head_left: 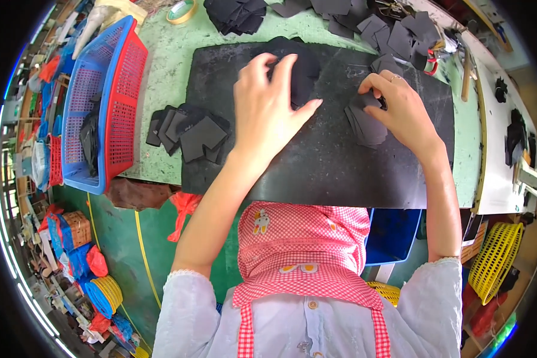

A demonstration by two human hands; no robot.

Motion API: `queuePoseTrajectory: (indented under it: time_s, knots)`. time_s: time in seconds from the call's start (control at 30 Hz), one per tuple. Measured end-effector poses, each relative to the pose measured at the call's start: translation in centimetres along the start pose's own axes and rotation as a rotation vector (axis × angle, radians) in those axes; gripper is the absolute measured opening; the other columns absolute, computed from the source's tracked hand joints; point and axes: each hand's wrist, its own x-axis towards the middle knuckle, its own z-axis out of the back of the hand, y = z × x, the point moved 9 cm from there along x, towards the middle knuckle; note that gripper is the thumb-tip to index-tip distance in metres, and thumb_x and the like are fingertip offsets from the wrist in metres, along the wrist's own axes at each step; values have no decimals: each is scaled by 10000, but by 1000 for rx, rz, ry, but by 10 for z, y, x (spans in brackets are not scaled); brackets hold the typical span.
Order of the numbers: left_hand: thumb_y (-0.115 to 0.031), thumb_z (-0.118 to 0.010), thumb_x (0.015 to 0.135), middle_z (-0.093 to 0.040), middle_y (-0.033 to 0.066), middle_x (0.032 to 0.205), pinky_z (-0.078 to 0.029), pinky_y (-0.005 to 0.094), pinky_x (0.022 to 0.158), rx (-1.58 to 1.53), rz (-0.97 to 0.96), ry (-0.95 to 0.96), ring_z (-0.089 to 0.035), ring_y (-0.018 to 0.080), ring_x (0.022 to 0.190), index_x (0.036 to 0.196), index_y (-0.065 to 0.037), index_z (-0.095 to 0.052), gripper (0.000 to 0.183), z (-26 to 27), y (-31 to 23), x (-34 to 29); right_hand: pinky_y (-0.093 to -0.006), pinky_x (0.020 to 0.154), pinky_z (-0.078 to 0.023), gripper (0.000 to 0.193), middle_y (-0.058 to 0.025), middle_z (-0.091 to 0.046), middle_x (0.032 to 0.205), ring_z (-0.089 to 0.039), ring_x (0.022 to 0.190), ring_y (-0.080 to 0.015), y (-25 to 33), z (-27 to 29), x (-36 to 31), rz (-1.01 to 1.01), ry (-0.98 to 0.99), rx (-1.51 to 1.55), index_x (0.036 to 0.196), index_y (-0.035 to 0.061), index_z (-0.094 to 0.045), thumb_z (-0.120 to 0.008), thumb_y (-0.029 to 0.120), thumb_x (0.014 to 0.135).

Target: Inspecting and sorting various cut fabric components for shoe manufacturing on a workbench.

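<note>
Blue basket (pixel 82 98) holds dark pieces (pixel 89 142); left hand (pixel 267 104) spread, right hand (pixel 401 110) curled, grip unclear

Bright light, soft sheen on mat (pixel 334 176), bent edges

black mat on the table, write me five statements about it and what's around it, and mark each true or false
1. The black mat lies on the green tabletop. True.
2. The tape roll sits on the mat. False: the tape roll is on the tabletop beyond it.
3. The red basket is left of the mat. True.
4. The fanned pieces are bright yellow. False: they are dark grey.
5. The loose pile straddles the mat's left edge. True.
</note>
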Motion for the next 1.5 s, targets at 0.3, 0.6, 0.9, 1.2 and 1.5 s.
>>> queuePoseTrajectory:
  time_s: [0.3, 0.6, 0.9, 1.2, 1.5]
  knots:
    - [-169, -764, 904, -716, 89, 1310, -501, 415, 1067, -167, -180, 142, -625, 288, 1246, 1132, -104, -800, 240, -17, 9, 2, -409, 773, -492, 258, -96, -556, 814, -581, 828, -334, -12, -1, -17, 166, -81, 129, 852, 32, -488, -716, -25, 745]
    - [-139, -647, 1028, -737, 107, 856, -531, 344, 601, -391, 79, -159, -720, 277, 687, 1132, -137, -676, 108, -6, 55, 12, -341, 765, -477, 212, -137, -465, 716, -658, 1286, -287, -25, 8, -21, -107, 257, 564, 786, 18, -334, -539, -18, 819]
    - [-83, -542, 1093, -705, 65, 1144, -471, 219, 826, -816, 302, -390, -618, 81, 931, 1179, 15, -601, 143, 24, 82, -8, -287, 847, -431, 259, -33, -355, 828, -528, 1429, -245, 46, -60, 45, 62, 161, 867, 838, 40, -370, -579, 50, 991]
    - [-104, -701, 905, -677, 87, 1387, -418, 507, 1160, -431, -244, 360, -581, 314, 1361, 1176, -115, -739, 274, 27, -11, -94, -233, 649, -461, 283, 0, -589, 763, -534, 687, -55, 11, -48, 23, -278, 58, 1185, 873, 104, -532, -564, 295, 1080]
    - [-209, -751, 978, -697, 49, 749, -434, 216, 509, -881, 657, 562, -660, 87, 602, 837, -25, -653, 252, -2, 45, -95, -211, 512, -464, 226, -43, -692, 733, -628, 579, -63, 53, -84, -36, -385, 407, 1018, 914, 28, -587, -668, 199, 1038]
